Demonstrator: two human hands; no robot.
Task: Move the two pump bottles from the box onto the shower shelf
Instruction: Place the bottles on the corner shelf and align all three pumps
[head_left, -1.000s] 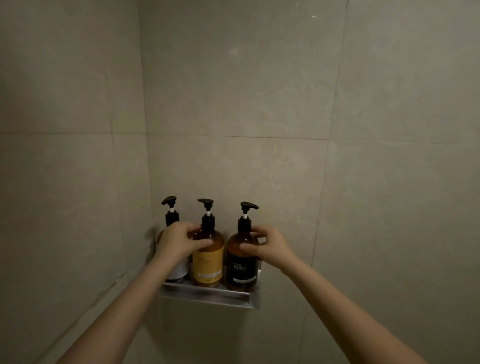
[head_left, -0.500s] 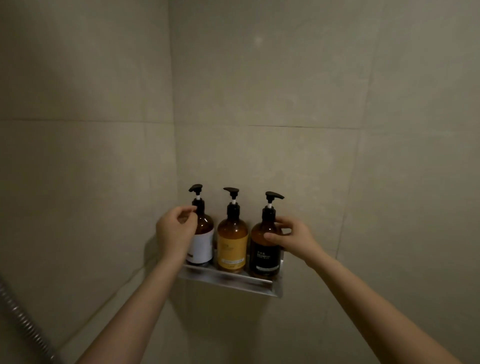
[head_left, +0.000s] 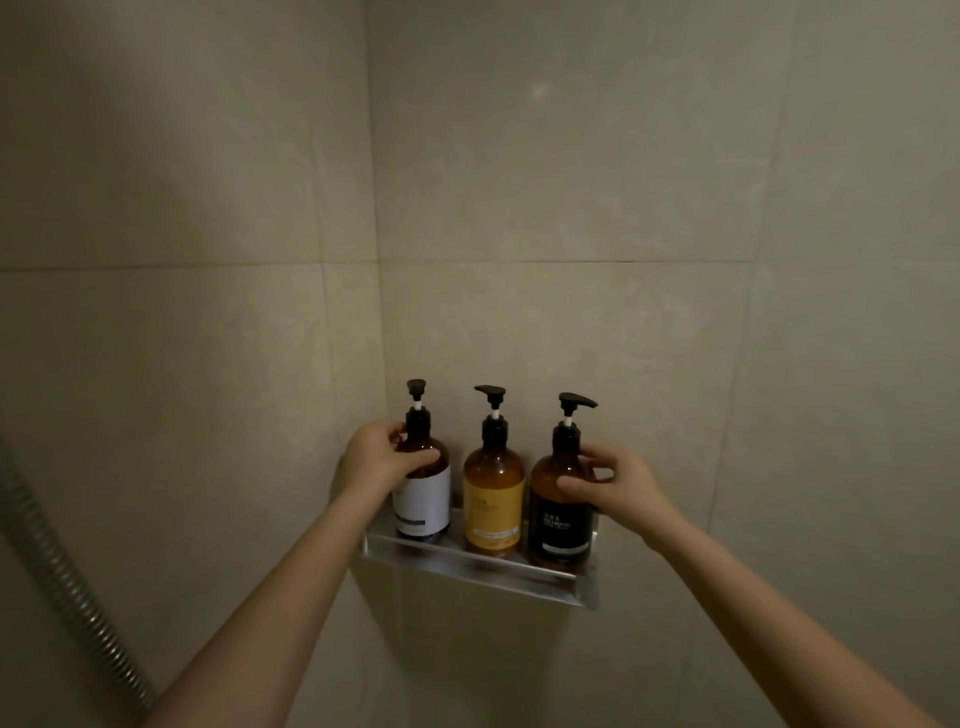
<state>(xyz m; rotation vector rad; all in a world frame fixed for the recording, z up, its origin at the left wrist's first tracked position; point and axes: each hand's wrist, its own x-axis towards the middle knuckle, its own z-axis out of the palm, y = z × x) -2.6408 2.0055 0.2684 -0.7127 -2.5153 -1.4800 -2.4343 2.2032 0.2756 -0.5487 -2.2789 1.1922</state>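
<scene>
Three amber pump bottles stand upright in a row on the metal shower shelf (head_left: 483, 569) in the tiled corner. My left hand (head_left: 376, 462) grips the shoulder of the white-label bottle (head_left: 423, 499) at the left end. The yellow-label bottle (head_left: 493, 506) stands untouched in the middle. My right hand (head_left: 621, 486) wraps around the shoulder of the black-label bottle (head_left: 561, 519) at the right end. The box is out of view.
Beige tiled walls (head_left: 571, 208) meet in a corner behind the shelf. A ribbed metal shower hose (head_left: 67, 582) runs down the left edge of the view.
My left hand went from the yellow-label bottle to the white-label bottle and closed on its shoulder. My right hand stayed on the black-label bottle. The view shifted left, and the hose came into view.
</scene>
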